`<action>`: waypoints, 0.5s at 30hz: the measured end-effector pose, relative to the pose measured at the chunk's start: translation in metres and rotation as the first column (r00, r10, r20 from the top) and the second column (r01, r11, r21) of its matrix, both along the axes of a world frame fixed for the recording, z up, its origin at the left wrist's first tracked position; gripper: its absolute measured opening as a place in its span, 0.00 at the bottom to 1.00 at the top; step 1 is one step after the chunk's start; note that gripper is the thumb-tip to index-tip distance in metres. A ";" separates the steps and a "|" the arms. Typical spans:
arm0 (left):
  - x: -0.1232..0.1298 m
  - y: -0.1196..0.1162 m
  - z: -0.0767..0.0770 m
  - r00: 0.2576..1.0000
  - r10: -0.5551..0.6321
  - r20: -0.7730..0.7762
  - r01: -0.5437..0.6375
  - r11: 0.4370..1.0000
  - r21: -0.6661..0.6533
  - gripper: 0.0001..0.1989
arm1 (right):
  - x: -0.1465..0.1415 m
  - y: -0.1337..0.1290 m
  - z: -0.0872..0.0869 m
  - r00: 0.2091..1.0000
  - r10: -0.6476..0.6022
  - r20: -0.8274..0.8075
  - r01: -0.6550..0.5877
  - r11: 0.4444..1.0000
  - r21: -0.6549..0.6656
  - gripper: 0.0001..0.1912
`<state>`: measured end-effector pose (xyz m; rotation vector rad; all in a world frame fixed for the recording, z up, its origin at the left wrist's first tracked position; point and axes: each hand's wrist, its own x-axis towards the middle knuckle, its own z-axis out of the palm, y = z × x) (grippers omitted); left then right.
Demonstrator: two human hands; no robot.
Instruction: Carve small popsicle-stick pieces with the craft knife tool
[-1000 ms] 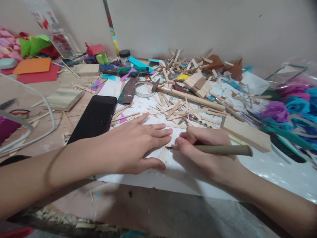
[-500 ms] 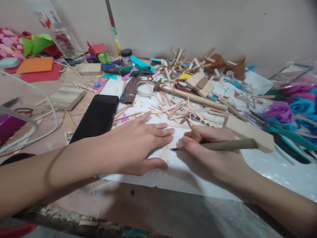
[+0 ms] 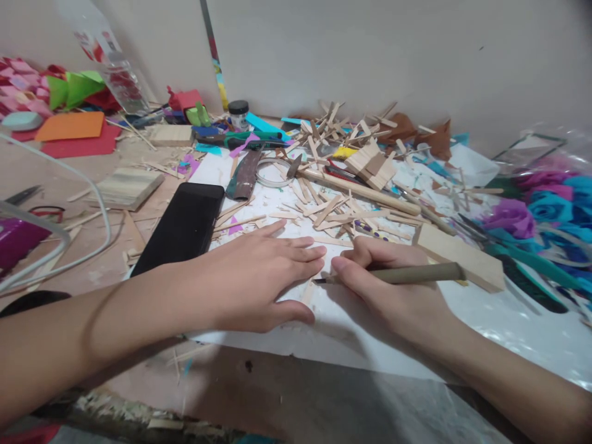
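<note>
My left hand (image 3: 259, 277) lies flat, fingers stretched out, over a thin wooden strip (image 3: 308, 292) on the white sheet (image 3: 259, 339). Most of the strip is hidden beneath it. Between the thumb and fingers of my right hand (image 3: 393, 290) is a slim carving knife (image 3: 423, 273) with an olive handle and a short dark tip. That tip points left and meets the strip, close to my left fingertips. Behind my right hand rests a pale wooden block (image 3: 457, 256).
A black phone (image 3: 180, 225) lies left of the sheet. Farther back are a hammer (image 3: 361, 190), a tape roll (image 3: 274, 172) and heaped wooden sticks (image 3: 330, 213). Green-handled scissors (image 3: 531, 280) and paper roses (image 3: 513, 216) are at right; a white cable (image 3: 104, 191) loops at left.
The knife tip has shifted slightly left onto the strip, with my right hand moving along. My left hand stays flat in place. The view has tilted a little.
</note>
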<state>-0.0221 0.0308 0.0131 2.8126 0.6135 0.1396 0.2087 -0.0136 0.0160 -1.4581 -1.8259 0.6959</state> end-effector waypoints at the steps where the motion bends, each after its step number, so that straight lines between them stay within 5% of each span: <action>1: 0.000 0.000 0.000 1.000 0.001 -0.002 -0.001 1.000 0.000 0.32 | 0.000 0.000 0.000 1.000 0.006 0.001 -0.006 1.000 0.003 0.23; 15: -0.001 0.000 -0.003 1.000 0.007 -0.004 -0.007 1.000 -0.004 0.33 | 0.000 -0.001 -0.003 0.998 0.052 0.018 -0.053 0.998 0.035 0.23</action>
